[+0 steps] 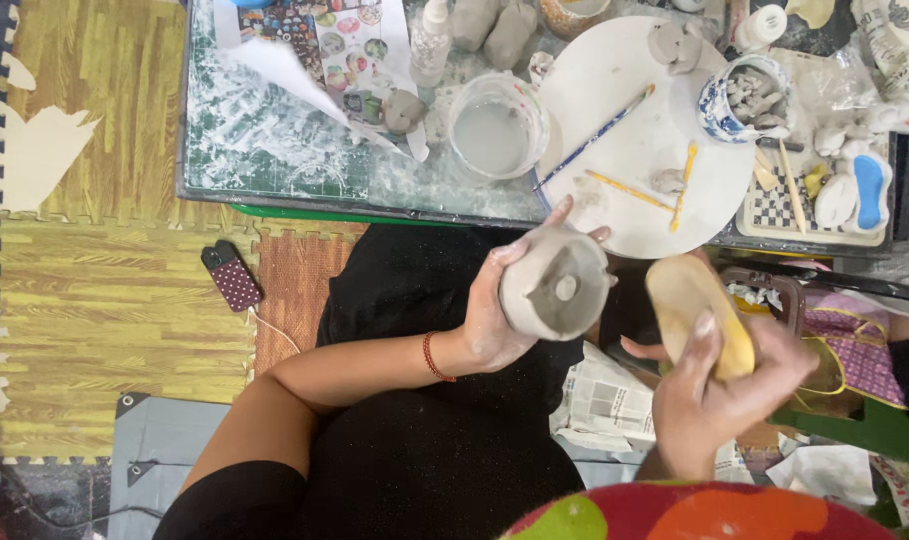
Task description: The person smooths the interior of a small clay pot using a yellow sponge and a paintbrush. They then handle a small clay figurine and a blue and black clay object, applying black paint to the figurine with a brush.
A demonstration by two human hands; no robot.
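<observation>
Over the lap, just below the counter (375, 195) edge, left hand (490, 320) has fingers wrapped round a grey unfired clay pot (557, 285); right hand (730, 385) fingers closed on a yellow sponge (697, 310). Pot prob. soft, damp, easily dented: cup the side wall w/ light even pressure, avoid rim.

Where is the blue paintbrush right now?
The blue paintbrush lies slanted on the round white board, upper middle of the head view, right of the clear cup.

Water tub (495, 130), paintbrush (597, 134), possibly phone (232, 275)
</observation>
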